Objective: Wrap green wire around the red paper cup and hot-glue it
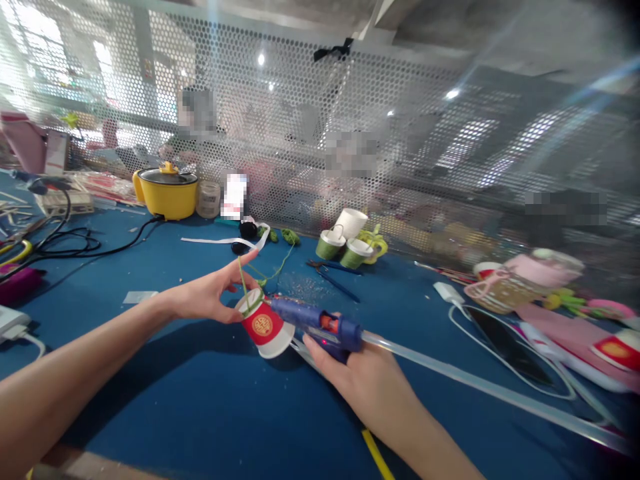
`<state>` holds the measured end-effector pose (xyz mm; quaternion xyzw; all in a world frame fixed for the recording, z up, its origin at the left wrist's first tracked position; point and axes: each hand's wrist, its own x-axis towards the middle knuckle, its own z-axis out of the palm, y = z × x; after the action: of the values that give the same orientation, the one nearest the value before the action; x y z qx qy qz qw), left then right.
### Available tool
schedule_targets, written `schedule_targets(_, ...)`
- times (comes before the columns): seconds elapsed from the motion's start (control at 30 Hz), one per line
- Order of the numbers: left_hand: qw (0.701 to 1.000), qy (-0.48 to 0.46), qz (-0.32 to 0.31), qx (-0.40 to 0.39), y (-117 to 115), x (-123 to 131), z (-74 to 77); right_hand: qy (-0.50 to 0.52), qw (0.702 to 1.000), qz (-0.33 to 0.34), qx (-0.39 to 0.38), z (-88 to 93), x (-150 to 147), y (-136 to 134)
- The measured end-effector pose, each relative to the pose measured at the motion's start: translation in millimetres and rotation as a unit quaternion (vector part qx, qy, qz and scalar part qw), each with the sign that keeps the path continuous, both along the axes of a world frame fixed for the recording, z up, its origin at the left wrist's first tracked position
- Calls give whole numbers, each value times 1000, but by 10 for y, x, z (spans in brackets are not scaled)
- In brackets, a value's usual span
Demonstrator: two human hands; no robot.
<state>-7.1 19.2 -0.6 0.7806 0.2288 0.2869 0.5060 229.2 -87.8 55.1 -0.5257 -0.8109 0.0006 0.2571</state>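
Note:
My left hand (pixel 210 297) pinches the rim of a small red paper cup (pixel 263 327) with a gold emblem, held tilted above the blue table (pixel 165 400). A thin green cord (pixel 245 280) loops over my fingers and runs off toward the back. My right hand (pixel 350 370) grips a blue hot glue gun (pixel 315 322). Its nozzle points at the cup's rim, right beside my left fingertips. A clear glue stick (pixel 450 373) sticks out of the gun's back to the right.
A yellow electric pot (pixel 167 192) and black cables (pixel 75 243) lie at the back left. Green and white cups (pixel 345 243) stand at mid-back, a phone (pixel 505 343) and pink craft items (pixel 525 280) at right. A perforated metal screen (pixel 350 120) closes the far side.

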Motion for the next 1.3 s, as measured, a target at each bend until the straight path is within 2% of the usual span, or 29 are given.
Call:
schedule_targets(0.23, 1000, -12, -8, -3, -18, 28, 41, -35, 999, -17, 3, 0, 11, 42)
schedule_targets(0.53, 1000, -8, -6, 1, -10, 19, 21, -27, 1000, 2, 10, -8, -28, 28)
schedule_targets(0.8, 1000, -18, -4, 1, 11, 20, 16, -17, 1000, -14, -8, -35, -34, 2)
schedule_targets(0.97, 1000, -23, 1, -11, 14, 24, -7, 47, 997, -39, -49, -161, -43, -35)
schedule_targets(1.17, 1000, -24, 4, 5, 39, 26, -35, 83, 992, -19, -97, -214, -72, -72)
schedule_targets(1.3, 1000, -26, -2, -3, 26, 27, -11, 68, 995, -28, -70, -198, -46, -39)
